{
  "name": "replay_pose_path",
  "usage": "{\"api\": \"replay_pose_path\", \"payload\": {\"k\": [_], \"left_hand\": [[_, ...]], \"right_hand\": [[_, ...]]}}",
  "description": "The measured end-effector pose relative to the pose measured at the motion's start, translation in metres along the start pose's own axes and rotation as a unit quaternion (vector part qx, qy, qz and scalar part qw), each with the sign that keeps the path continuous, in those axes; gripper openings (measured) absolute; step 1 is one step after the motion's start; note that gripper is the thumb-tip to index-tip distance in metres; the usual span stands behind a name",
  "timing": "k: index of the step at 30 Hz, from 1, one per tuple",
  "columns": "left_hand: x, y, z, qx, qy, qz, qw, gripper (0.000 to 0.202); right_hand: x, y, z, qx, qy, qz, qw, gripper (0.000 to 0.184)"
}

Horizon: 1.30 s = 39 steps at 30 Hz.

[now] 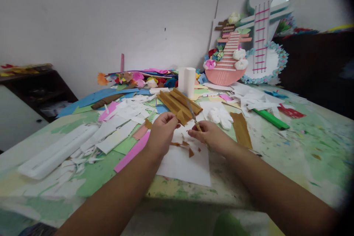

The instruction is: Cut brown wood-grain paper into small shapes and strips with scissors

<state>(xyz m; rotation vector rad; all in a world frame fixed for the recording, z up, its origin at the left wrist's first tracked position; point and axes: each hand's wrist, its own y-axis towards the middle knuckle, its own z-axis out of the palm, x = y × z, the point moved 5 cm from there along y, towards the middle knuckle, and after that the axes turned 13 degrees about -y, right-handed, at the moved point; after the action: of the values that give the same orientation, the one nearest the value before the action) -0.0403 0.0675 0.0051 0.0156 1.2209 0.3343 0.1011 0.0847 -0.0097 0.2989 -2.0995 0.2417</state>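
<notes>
1. Head view: your left hand sits left of centre above the table. Its fingers are curled and pressed together, and thumb and fingertips pinch the near end of the pleated brown paper.
2. The pleated brown paper is held off the table. It runs from your left hand toward the back, and its far end lies near the white roll.
3. Your right hand sits just right of the left hand. Its fingers are closed around the handles of the scissors, and the grip hides the handles.
4. The scissors point up and away from you. The blades meet the right edge of the pleated brown paper, but you cannot tell whether they are apart.
5. A white sheet lies flat under both hands, with small brown scraps on it.
6. A pink strip lies beside the left edge of the white sheet, below your left wrist.
7. A flat brown strip lies just right of your right hand. A white paper flower lies just beyond that hand, and a green tube lies farther right.
8. A pink boat-shaped paper model stands at the back against the wall.
</notes>
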Motion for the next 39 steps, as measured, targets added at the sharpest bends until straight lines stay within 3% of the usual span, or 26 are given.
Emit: {"api": "replay_pose_path", "payload": {"k": [3, 7, 9, 12, 14, 15, 16, 18, 21, 23, 26, 28, 33, 36, 39], "left_hand": [[-0.001, 0.003, -0.007, -0.035, -0.016, 0.02, 0.999, 0.016], [-0.012, -0.001, -0.01, -0.055, 0.135, 0.105, 0.984, 0.01], [-0.018, -0.007, -0.004, -0.028, 0.253, 0.159, 0.954, 0.006], [-0.022, -0.019, 0.014, 0.067, 0.419, 0.24, 0.873, 0.005], [-0.021, -0.025, 0.023, 0.13, 0.471, 0.276, 0.827, 0.008], [-0.021, -0.027, 0.026, 0.147, 0.476, 0.288, 0.818, 0.009], [-0.021, -0.028, 0.026, 0.151, 0.471, 0.293, 0.818, 0.01], [-0.022, -0.026, 0.023, 0.133, 0.43, 0.279, 0.848, 0.013], [-0.02, -0.019, 0.015, 0.097, 0.287, 0.201, 0.932, 0.021], [-0.013, -0.014, 0.012, 0.1, 0.161, 0.108, 0.976, 0.029], [0.001, -0.011, 0.015, 0.142, 0.035, -0.059, 0.987, 0.028], [0.005, -0.011, 0.015, 0.151, 0.002, -0.121, 0.981, 0.022], [0.002, -0.004, 0.007, 0.079, -0.034, -0.129, 0.988, 0.019], [-0.005, 0.0, 0.003, 0.05, -0.005, -0.07, 0.996, 0.016], [-0.012, 0.0, 0.004, 0.067, -0.001, -0.015, 0.998, 0.012]], "right_hand": [[0.002, -0.003, 0.004, 0.018, -0.075, -0.028, 0.997, 0.025], [0.01, -0.008, 0.009, 0.019, -0.001, -0.075, 0.997, 0.026], [0.014, -0.009, 0.005, -0.019, 0.052, -0.095, 0.994, 0.026], [0.017, -0.01, 0.0, -0.049, 0.15, -0.111, 0.981, 0.026], [0.016, -0.008, 0.0, -0.038, 0.195, -0.103, 0.975, 0.026], [0.015, -0.007, 0.0, -0.032, 0.209, -0.093, 0.973, 0.025], [0.013, -0.006, 0.0, -0.027, 0.22, -0.084, 0.971, 0.025], [0.009, -0.004, 0.001, -0.022, 0.243, -0.068, 0.967, 0.025], [0.006, -0.001, 0.002, -0.026, 0.257, -0.058, 0.964, 0.025], [0.007, -0.001, 0.003, -0.028, 0.258, -0.071, 0.963, 0.025], [0.011, -0.003, 0.001, -0.038, 0.26, -0.102, 0.959, 0.023], [0.012, -0.004, -0.001, -0.049, 0.242, -0.109, 0.963, 0.023], [0.012, -0.007, 0.002, -0.025, 0.064, -0.075, 0.995, 0.019], [0.011, -0.008, 0.004, -0.033, -0.063, -0.076, 0.995, 0.024], [0.009, -0.009, 0.005, -0.035, -0.153, -0.074, 0.985, 0.032]]}}
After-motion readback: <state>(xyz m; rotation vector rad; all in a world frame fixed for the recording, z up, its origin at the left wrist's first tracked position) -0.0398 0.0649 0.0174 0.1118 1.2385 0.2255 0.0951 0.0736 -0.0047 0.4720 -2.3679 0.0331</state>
